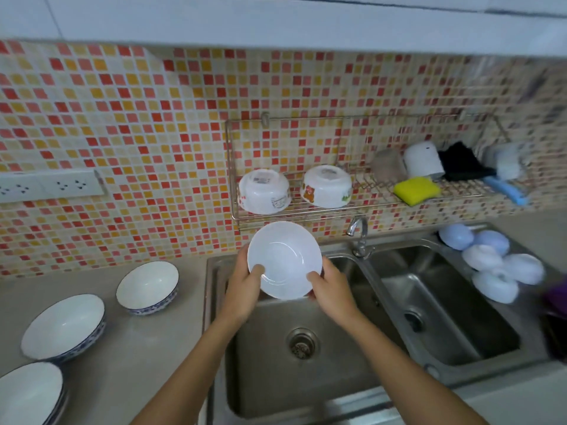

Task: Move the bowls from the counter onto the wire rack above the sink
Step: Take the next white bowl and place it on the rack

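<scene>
Both hands hold one plain white round bowl [284, 259] over the left basin of the steel double sink [454, 305], its open side tilted toward the camera. Left hand [244, 288] grips the bowl's left rim, thumb inside; right hand [331, 289] is clamped on the right rim the same way. The bowl is just below the wall-mounted wire rack [306, 207], apart from it. On the rack sit 2 white plastic bowls w/ cartoon prints [326, 186], upside down. On the grey counter [147, 348] at left remain 3 white bowls w/ blue-patterned outside [148, 286].
</scene>
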